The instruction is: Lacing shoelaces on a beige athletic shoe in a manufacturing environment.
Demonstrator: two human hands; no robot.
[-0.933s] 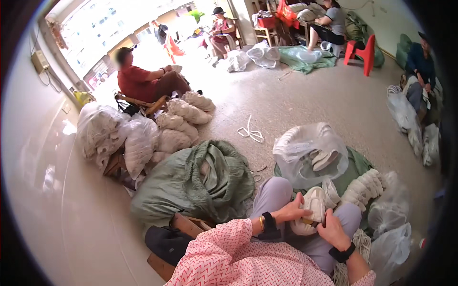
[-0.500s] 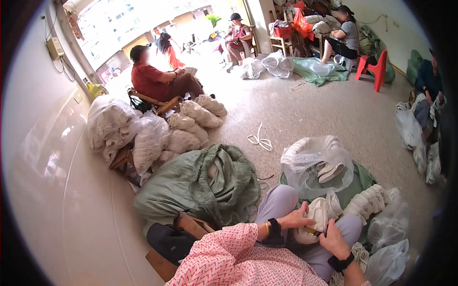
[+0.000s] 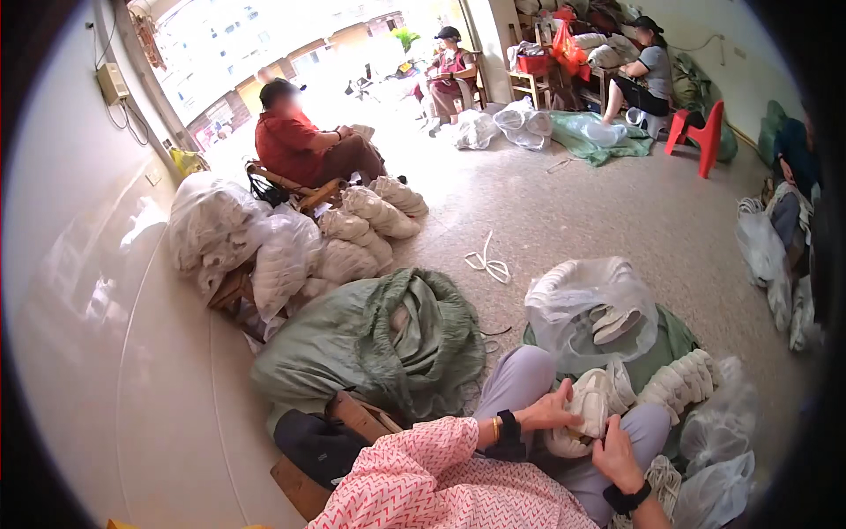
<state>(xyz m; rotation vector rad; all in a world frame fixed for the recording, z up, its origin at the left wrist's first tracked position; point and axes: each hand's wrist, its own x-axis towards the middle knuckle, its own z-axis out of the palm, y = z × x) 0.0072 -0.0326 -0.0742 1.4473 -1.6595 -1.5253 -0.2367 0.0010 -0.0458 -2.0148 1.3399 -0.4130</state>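
A cream-white shoe sits between my knees, its toe pointing away from me. My left hand is closed on its left side, thumb and fingers pressed against the upper. At the shoe's near right edge, my right hand has its fingers curled in a pinch; whatever is between them is too small to make out. Another pale shoe lies just beyond. Beside my right knee runs a row of nested white shoes. A bundle of white laces rests near my right wrist.
A clear plastic bag holding shoes stands ahead, and a large green sack fills the left front. Bagged shoes are piled by the wall. A loose white lace lies on the floor. Several people sit farther off, near a red chair.
My right hand has shifted slightly at the shoe's near edge, its fingers now more curled. A yellowish patch seen between my hands before is no longer visible. The view has moved slightly.
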